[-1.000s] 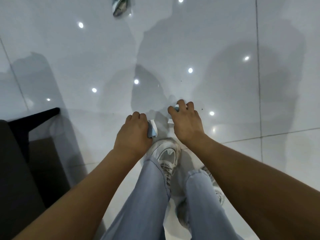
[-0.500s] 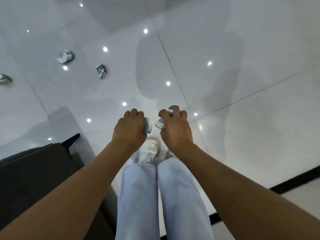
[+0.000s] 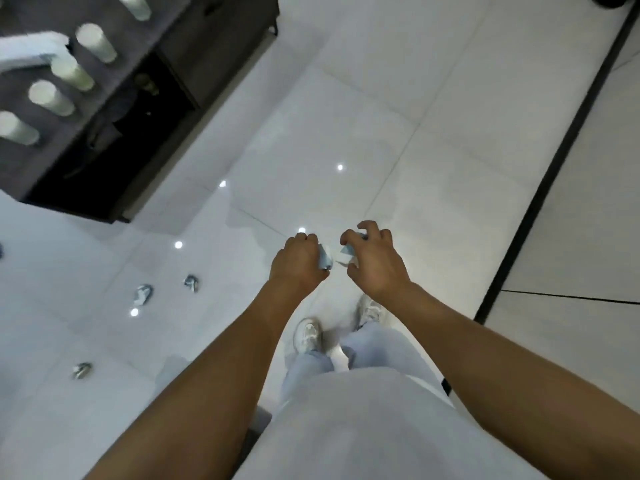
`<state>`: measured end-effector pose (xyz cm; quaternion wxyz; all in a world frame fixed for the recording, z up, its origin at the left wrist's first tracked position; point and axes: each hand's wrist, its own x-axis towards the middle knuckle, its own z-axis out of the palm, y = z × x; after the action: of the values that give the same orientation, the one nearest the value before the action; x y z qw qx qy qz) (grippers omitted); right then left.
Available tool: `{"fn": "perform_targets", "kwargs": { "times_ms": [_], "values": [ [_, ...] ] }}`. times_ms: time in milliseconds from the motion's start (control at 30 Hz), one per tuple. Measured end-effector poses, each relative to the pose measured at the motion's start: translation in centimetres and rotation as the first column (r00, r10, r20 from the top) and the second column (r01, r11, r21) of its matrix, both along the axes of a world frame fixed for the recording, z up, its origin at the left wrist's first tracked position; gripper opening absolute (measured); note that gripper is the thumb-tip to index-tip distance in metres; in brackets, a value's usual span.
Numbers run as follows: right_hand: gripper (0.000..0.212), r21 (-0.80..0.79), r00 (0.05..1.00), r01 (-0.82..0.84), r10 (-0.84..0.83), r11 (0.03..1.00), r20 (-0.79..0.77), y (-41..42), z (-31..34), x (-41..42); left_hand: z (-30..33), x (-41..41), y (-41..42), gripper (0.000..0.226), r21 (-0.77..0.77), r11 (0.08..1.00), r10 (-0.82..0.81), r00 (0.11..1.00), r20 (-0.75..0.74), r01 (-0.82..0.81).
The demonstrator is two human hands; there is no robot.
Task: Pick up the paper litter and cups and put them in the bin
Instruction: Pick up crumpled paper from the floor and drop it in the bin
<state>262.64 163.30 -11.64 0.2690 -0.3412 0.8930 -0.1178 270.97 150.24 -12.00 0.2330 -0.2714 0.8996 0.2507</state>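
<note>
Paper is in both hands at frame centre: the left hand [image 3: 300, 263] has its fingers curled tight round a pale blue-white scrap [image 3: 325, 260] that pokes out at the thumb side, and the right hand [image 3: 372, 259] pinches a second scrap [image 3: 347, 252] between thumb and bent fingertips, the other fingers arched and slightly apart. The 2 scraps sit just beside each other, not touching as far as can be seen. More litter lies on the glossy white floor [image 3: 398, 116] at lower left: 3 crumpled wads, 1 at [image 3: 191, 283], 1 at [image 3: 143, 293] and 1 lower at [image 3: 81, 370]. At upper left a dark table [image 3: 194, 39] carries about 5 pale cups [image 3: 95, 41], standing well apart from the wads. No bin shows in the frame. Judging by the creases, this paper is very light and soft, so it should crush readily and needs little force; a closed fist holds it more safely than a fingertip pinch, which a loose corner could slip from. The wads on the polished tile may skid if pushed, so taking each from above with fingers closing on 2 sides looks best. The cups look thin-walled and light; a gentle hold round the middle should avoid buckling them.
</note>
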Motion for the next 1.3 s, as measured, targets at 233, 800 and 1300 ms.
{"fn": "perform_targets", "kwargs": {
  "times_ms": [233, 800, 1300],
  "values": [
    [0.037, -0.003, 0.964, 0.264, -0.264, 0.964, -0.022, 9.0, 4.7, -12.7, 5.1, -15.3, 5.8, 0.049, -0.012, 0.976, -0.216, 0.976, -0.034, 0.216],
    [0.039, -0.013, 0.878, 0.474, -0.474, 0.880, -0.063, 23.1, 8.0, -54.8, 10.0, -61.0, 19.7, 0.049, -0.072, 0.895, -0.447, 0.883, -0.144, 0.441],
    [0.040, -0.058, 0.748, 0.661, -0.663, 0.749, -0.039, 21.7, 9.1, -91.1, 11.4, -101.8, 17.9, 0.048, -0.162, 0.759, -0.650, 0.749, -0.133, 0.630]
  ]
}}
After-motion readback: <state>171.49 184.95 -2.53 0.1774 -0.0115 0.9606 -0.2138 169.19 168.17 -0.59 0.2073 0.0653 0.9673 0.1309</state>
